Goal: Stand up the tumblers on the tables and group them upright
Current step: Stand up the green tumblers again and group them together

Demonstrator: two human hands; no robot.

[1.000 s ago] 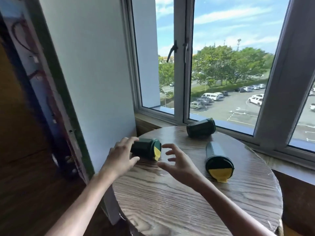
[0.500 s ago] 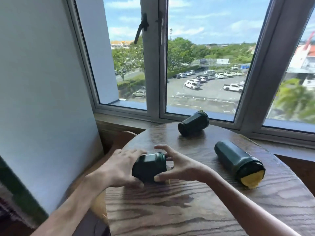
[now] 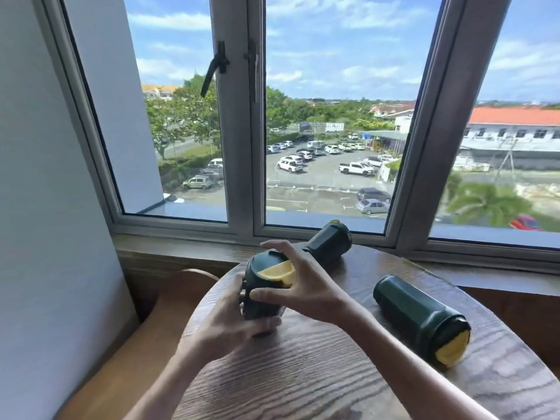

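Item 1, held tumbler (image 3: pixel 263 294): dark green, yellow flap on the lid, lid end facing up and tilted toward me. I have both hands closed on it. My left hand (image 3: pixel 225 324) wraps the lower body from the left and underneath, thumb across the near side. My right hand (image 3: pixel 306 287) clamps the top from the right, fingers (image 3: pixel 277 245) arched over the far rim, thumb on the near wall. I cannot tell whether its base touches the table (image 3: pixel 303 374); my left hand hides it. It sits over the table's left part, near the edge.

Item 2, far tumbler (image 3: pixel 328 244): same green, lying on its side at the table's back edge, just under the window frame (image 3: pixel 242 225), lid end pointing away to the right. Just behind my right hand, apart from it.

Item 3, right tumbler (image 3: pixel 421 318): lying on its side on the table, base toward the window, yellow-flapped lid toward me and to the right. Well apart from the held one.

Item 4, table: round, wood grain, set against the sill (image 3: pixel 181 250).

Item 5, wall (image 3: pixel 45 237): pale, to the left.
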